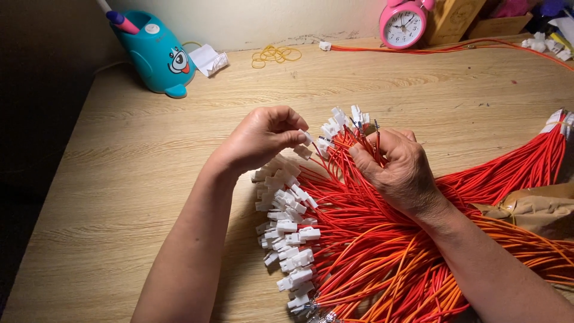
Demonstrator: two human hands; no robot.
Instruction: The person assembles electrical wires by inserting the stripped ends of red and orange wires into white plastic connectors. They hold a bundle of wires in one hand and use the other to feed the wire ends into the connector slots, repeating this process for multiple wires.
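Left hand (266, 136) pinches a white plastic connector (306, 138) between thumb and fingertips — the pads themselves are hidden behind the knuckles. Just right of that pinch, the right hand (399, 167) is closed around a bunch of red wires (359, 197), their white-capped ends fanning up beside its thumb. Below both grips the wires spread across the wooden table (137, 173) and run off the bottom edge — some brown paper (532, 209) covers part of them.
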